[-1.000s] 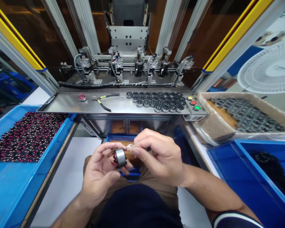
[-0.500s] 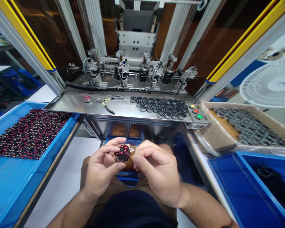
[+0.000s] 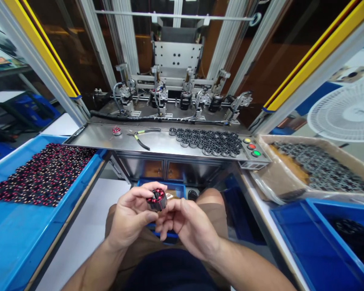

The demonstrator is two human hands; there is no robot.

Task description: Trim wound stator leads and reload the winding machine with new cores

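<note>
My left hand (image 3: 129,216) grips a motor stator (image 3: 157,201) between thumb and fingers, above my lap. The stator is a black toothed ring with red windings, tilted so its top face shows. A thin reddish wire appears to hang at its lower side. Close against the stator's right side is my right hand (image 3: 191,226), palm partly up, fingers loosely bent and apart. Its fingertips reach the lower edge of the stator; whether they touch the wire is too small to tell. Another red-wound stator (image 3: 117,131) sits on the metal shelf (image 3: 97,135) beside cutting pliers (image 3: 139,137).
Several dark ring-shaped parts (image 3: 212,141) stand in rows on the shelf, left of a button box (image 3: 252,151). Behind is a machine with fixtures (image 3: 186,99). A blue bin (image 3: 15,230) of stators lies left; a lined carton (image 3: 279,178) and another blue bin (image 3: 303,230) lie right.
My right hand has turned from a closed pinch beside the stator to a looser, palm-up pose beneath its right side. The left hand keeps the stator. The head view has shifted slightly.
</note>
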